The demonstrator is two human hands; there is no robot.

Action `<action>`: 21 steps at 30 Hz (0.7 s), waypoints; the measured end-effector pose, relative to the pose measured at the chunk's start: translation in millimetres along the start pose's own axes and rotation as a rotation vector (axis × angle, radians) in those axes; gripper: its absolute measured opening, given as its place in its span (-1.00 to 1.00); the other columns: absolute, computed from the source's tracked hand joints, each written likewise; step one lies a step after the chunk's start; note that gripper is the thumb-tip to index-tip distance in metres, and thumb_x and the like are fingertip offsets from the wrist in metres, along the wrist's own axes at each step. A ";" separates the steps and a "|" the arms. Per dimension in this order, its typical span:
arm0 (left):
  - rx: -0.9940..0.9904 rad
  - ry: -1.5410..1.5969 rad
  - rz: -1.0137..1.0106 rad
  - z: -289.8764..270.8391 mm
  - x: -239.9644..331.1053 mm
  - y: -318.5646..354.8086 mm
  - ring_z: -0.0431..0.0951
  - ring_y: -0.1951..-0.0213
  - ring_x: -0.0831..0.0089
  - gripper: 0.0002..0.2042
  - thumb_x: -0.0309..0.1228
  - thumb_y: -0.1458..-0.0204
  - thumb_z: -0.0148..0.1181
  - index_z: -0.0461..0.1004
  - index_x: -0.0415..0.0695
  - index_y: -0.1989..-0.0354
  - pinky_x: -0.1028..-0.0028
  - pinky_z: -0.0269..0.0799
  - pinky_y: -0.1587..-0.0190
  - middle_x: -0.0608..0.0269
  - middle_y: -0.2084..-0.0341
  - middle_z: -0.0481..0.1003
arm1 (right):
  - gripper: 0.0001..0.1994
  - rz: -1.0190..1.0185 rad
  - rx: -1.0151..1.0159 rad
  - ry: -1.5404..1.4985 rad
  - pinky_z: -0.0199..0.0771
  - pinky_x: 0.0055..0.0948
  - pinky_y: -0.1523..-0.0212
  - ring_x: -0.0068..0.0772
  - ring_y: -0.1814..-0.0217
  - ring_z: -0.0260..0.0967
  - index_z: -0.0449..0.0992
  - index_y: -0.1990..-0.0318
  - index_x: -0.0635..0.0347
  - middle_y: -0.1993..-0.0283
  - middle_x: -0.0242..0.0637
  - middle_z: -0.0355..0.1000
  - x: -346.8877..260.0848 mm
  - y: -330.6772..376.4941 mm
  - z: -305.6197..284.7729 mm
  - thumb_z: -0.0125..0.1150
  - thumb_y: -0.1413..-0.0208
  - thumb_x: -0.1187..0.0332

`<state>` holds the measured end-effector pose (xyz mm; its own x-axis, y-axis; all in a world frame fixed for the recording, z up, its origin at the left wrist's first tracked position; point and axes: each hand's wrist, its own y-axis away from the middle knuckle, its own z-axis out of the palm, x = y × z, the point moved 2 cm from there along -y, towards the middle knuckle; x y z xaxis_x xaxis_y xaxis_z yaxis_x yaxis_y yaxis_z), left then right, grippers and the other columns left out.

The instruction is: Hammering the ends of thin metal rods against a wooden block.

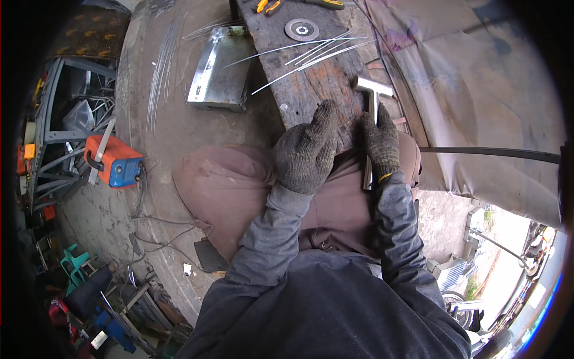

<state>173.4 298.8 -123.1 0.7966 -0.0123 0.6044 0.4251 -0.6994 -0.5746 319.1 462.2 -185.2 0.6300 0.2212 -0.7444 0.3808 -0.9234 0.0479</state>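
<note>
Both my hands wear dark knitted gloves. My right hand [382, 143] is wrapped round the handle of a metal hammer [374, 88]. Its T-shaped head points away from me, and the handle's lower end shows below the glove over my thigh. My left hand [306, 149] is closed near the close end of a worn wooden bench [323, 90], its fingers pressed together; whatever they hold, if anything, is hidden. Farther up the bench lie several thin metal rods [326, 51] and a round grinding disc [302, 29].
Yellow-handled tools [272, 7] lie at the bench's far end. On the floor left of it sits a bent metal plate [221, 69] beside more thin rods [158, 78]. An orange-blue machine [116, 161] with cables stands left, near a metal rack [51, 125]. A sheet [478, 102] hangs right.
</note>
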 end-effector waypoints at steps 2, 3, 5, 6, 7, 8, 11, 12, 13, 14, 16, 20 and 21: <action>0.082 0.001 0.041 5.1 -1.2 -10.0 0.61 0.22 0.05 -0.46 -0.42 -0.09 0.24 0.40 -0.10 -0.30 0.17 0.55 0.14 0.03 0.01 0.59 | -0.44 0.009 -0.008 -0.008 0.30 -0.18 -0.32 0.07 -0.34 0.34 0.28 -0.37 0.24 -0.27 0.11 0.40 -4.5 0.7 -1.6 0.16 -0.29 0.19; 0.164 0.003 0.083 5.3 -0.4 -13.0 0.59 0.37 0.15 -0.44 -0.37 -0.06 0.25 0.40 -0.02 -0.31 0.22 0.55 0.27 0.12 0.05 0.61 | -0.44 0.019 -0.015 -0.017 0.30 -0.19 -0.32 0.05 -0.34 0.34 0.28 -0.37 0.24 -0.27 0.11 0.40 -6.1 1.1 -1.6 0.16 -0.28 0.20; 0.151 0.029 0.067 4.8 2.6 -15.0 0.61 0.36 0.16 -0.44 -0.37 -0.07 0.23 0.39 -0.03 -0.32 0.23 0.56 0.25 0.13 -0.03 0.58 | -0.43 0.018 -0.019 -0.020 0.30 -0.19 -0.32 0.05 -0.34 0.35 0.28 -0.37 0.24 -0.27 0.11 0.40 -4.7 1.2 -1.5 0.16 -0.28 0.20; 0.139 0.056 0.052 5.4 3.7 -15.9 0.62 0.34 0.18 -0.44 -0.37 -0.09 0.22 0.38 -0.04 -0.33 0.24 0.56 0.24 0.14 -0.12 0.55 | -0.43 0.018 -0.020 -0.021 0.30 -0.20 -0.32 0.04 -0.33 0.35 0.28 -0.37 0.24 -0.27 0.11 0.40 -4.0 0.9 -1.7 0.16 -0.28 0.20; 0.139 0.056 0.052 6.9 4.5 -17.0 0.62 0.34 0.18 -0.44 -0.37 -0.09 0.22 0.38 -0.04 -0.33 0.24 0.56 0.24 0.14 -0.12 0.55 | -0.43 0.017 -0.020 -0.022 0.30 -0.20 -0.32 0.04 -0.33 0.35 0.28 -0.37 0.24 -0.27 0.11 0.40 -3.4 0.7 -1.8 0.16 -0.28 0.20; 0.150 0.051 0.065 8.2 5.1 -17.9 0.62 0.35 0.17 -0.44 -0.36 -0.09 0.22 0.38 -0.04 -0.33 0.24 0.57 0.24 0.13 -0.11 0.55 | -0.43 0.009 -0.019 -0.023 0.30 -0.20 -0.32 0.04 -0.33 0.36 0.28 -0.38 0.24 -0.27 0.11 0.40 -4.3 1.1 -2.0 0.16 -0.28 0.20; 0.137 0.040 0.065 8.5 7.1 -18.2 0.63 0.33 0.16 -0.44 -0.36 -0.10 0.23 0.37 -0.06 -0.34 0.25 0.57 0.21 0.13 -0.09 0.56 | -0.44 -0.008 -0.014 -0.028 0.30 -0.19 -0.32 0.05 -0.33 0.36 0.28 -0.37 0.24 -0.26 0.11 0.40 -1.8 0.4 0.2 0.15 -0.29 0.19; 0.111 0.034 0.054 8.7 8.1 -18.3 0.64 0.31 0.15 -0.44 -0.36 -0.10 0.23 0.37 -0.07 -0.34 0.25 0.58 0.19 0.13 -0.09 0.56 | -0.44 -0.017 -0.010 -0.032 0.31 -0.18 -0.31 0.06 -0.32 0.36 0.28 -0.37 0.24 -0.26 0.11 0.41 -0.6 -0.3 0.5 0.15 -0.29 0.19; 0.111 0.034 0.054 9.2 9.6 -18.2 0.64 0.31 0.15 -0.44 -0.36 -0.10 0.23 0.37 -0.07 -0.34 0.25 0.58 0.19 0.13 -0.09 0.56 | -0.44 -0.017 -0.010 -0.032 0.31 -0.18 -0.31 0.06 -0.32 0.36 0.28 -0.37 0.24 -0.26 0.11 0.41 1.0 -0.7 0.2 0.15 -0.29 0.19; 0.145 0.091 0.038 9.7 10.3 -17.6 0.65 0.27 0.15 -0.49 -0.38 -0.11 0.23 0.42 -0.10 -0.29 0.26 0.59 0.15 0.12 -0.06 0.58 | -0.44 0.002 -0.017 -0.019 0.31 -0.17 -0.31 0.07 -0.32 0.36 0.28 -0.37 0.24 -0.26 0.11 0.40 0.7 -1.1 0.0 0.15 -0.29 0.19; 0.178 0.149 0.022 9.4 10.2 -15.6 0.66 0.23 0.15 -0.54 -0.39 -0.13 0.23 0.47 -0.12 -0.24 0.27 0.60 0.12 0.11 -0.03 0.60 | -0.44 0.021 -0.024 -0.005 0.32 -0.16 -0.31 0.08 -0.32 0.36 0.28 -0.37 0.23 -0.26 0.12 0.40 1.9 -1.4 0.2 0.14 -0.29 0.19; 0.275 0.281 -0.045 6.7 9.7 -13.8 0.67 0.12 0.16 -0.74 -0.45 -0.16 0.23 0.59 -0.20 -0.01 0.28 0.58 0.01 0.05 0.07 0.63 | -0.44 0.012 -0.029 -0.025 0.32 -0.14 -0.30 0.10 -0.33 0.35 0.28 -0.38 0.23 -0.27 0.12 0.39 -0.8 0.2 -0.5 0.13 -0.30 0.18; 0.310 0.344 -0.098 5.4 10.6 -15.1 0.67 0.10 0.18 -0.79 -0.46 -0.17 0.23 0.61 -0.22 0.06 0.28 0.57 -0.01 0.03 0.10 0.64 | -0.44 0.025 -0.035 -0.024 0.32 -0.14 -0.31 0.10 -0.33 0.35 0.27 -0.38 0.23 -0.28 0.12 0.38 -2.6 0.7 -0.7 0.13 -0.30 0.18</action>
<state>177.7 313.2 -111.1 0.5805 -0.2294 0.7813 0.6407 -0.4635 -0.6121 318.2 461.3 -182.8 0.6236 0.1905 -0.7582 0.3891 -0.9168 0.0897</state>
